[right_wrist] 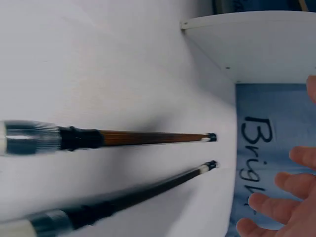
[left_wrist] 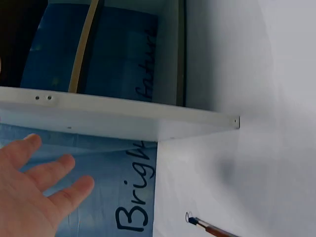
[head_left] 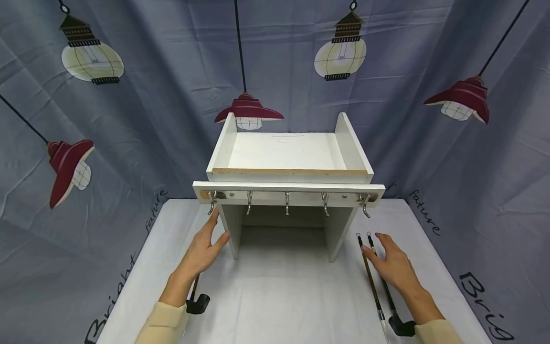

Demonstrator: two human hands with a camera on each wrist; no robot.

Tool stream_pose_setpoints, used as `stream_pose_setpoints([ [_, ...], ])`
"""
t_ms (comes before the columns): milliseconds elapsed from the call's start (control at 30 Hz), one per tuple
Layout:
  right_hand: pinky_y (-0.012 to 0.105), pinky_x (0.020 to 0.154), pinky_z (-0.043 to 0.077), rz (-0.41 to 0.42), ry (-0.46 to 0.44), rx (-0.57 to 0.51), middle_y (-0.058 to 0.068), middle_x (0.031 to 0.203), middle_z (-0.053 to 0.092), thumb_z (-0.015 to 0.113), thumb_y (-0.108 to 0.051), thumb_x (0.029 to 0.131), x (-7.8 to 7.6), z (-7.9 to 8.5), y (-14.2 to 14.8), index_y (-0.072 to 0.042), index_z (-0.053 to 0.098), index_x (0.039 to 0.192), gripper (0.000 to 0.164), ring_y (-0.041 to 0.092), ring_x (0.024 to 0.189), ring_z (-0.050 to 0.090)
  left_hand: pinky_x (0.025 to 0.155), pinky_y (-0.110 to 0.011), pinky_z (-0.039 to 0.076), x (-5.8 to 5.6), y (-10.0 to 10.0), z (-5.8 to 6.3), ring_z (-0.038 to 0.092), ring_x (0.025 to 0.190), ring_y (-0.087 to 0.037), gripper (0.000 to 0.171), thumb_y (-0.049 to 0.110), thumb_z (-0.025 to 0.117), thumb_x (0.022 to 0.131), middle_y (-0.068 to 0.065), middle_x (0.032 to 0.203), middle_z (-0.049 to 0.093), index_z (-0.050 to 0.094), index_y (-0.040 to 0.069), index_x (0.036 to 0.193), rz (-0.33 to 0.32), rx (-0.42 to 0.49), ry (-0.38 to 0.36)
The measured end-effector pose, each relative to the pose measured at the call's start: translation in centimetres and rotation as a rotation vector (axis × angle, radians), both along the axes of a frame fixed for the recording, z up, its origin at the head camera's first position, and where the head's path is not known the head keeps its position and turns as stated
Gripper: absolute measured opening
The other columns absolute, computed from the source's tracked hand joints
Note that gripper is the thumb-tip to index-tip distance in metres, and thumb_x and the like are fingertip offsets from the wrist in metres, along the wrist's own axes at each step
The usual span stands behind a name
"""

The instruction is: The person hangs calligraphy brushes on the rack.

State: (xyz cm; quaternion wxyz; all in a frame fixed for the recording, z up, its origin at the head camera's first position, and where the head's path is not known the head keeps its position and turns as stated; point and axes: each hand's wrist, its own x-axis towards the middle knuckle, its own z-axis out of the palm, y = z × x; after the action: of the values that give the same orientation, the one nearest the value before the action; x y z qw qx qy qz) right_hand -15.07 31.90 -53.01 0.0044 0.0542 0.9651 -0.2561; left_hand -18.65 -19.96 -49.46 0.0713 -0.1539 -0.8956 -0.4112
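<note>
A white shelf unit (head_left: pixel 282 187) with an open tray on top stands before me, and several metal hooks (head_left: pixel 287 203) line its front rail. My left hand (head_left: pixel 202 251) reaches beside the shelf's left side panel, fingers stretched below the leftmost hook; whether it touches the panel I cannot tell. My right hand (head_left: pixel 394 263) holds nothing, its fingers spread near two long brushes. One brush (right_wrist: pixel 148 138) has a brown handle, the other brush (right_wrist: pixel 158 190) a dark one; both have looped ends. A third brush (left_wrist: pixel 213 229) lies on the left, mostly hidden by my left arm in the head view.
The shelf and brushes stand on a white-covered table (head_left: pixel 279 296). A blue-grey curtain (head_left: pixel 163 95) printed with lamps and lettering surrounds the back and sides. Below the hook rail, the shelf's compartment (head_left: pixel 283 220) opens towards me between two side panels.
</note>
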Motion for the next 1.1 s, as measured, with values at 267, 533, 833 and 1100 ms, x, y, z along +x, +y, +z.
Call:
stream_pose_setpoints([
  [267, 0.069, 0.099, 0.048, -0.087, 0.036, 0.009, 0.037, 0.143, 0.053, 0.055, -0.057, 0.102, 0.1, -2.2, 0.3, 0.006, 0.039, 0.152, 0.082, 0.059, 0.128, 0.051, 0.108, -0.062, 0.047, -0.4, 1.1, 0.0, 0.051, 0.14, -0.044, 0.072, 0.024, 0.054, 0.109, -0.019, 0.165, 0.035, 0.013, 0.026, 0.167, -0.024, 0.111, 0.075],
  [533, 0.064, 0.087, 0.052, -0.126, 0.095, -0.005, 0.036, 0.123, 0.063, 0.064, -0.042, 0.1, 0.0, -4.0, 0.3, 0.008, 0.048, 0.143, 0.068, 0.053, 0.11, 0.061, 0.108, -0.058, 0.048, -0.8, 1.9, -0.2, 0.049, 0.141, -0.043, 0.066, 0.013, 0.049, 0.11, -0.024, 0.162, 0.037, 0.017, 0.02, 0.167, -0.014, 0.204, 0.132],
  [833, 0.061, 0.082, 0.052, -0.162, 0.03, 0.005, 0.034, 0.117, 0.056, 0.065, -0.034, 0.098, -0.1, -6.5, 0.3, 0.009, 0.048, 0.143, 0.065, 0.045, 0.1, 0.06, 0.101, -0.058, 0.054, -1.0, 2.5, -0.2, 0.057, 0.134, -0.043, 0.062, 0.017, 0.049, 0.11, -0.026, 0.157, 0.046, 0.022, 0.022, 0.166, 0.042, 0.21, 0.149],
  [1100, 0.062, 0.084, 0.051, -0.18, 0.064, 0.009, 0.037, 0.118, 0.055, 0.064, -0.026, 0.098, -0.4, -7.3, 0.2, 0.011, 0.05, 0.14, 0.058, 0.05, 0.102, 0.06, 0.102, -0.06, 0.053, -1.0, 2.5, -0.4, 0.055, 0.135, -0.045, 0.062, 0.018, 0.047, 0.111, -0.027, 0.156, 0.046, 0.02, 0.023, 0.167, 0.052, 0.202, 0.147],
])
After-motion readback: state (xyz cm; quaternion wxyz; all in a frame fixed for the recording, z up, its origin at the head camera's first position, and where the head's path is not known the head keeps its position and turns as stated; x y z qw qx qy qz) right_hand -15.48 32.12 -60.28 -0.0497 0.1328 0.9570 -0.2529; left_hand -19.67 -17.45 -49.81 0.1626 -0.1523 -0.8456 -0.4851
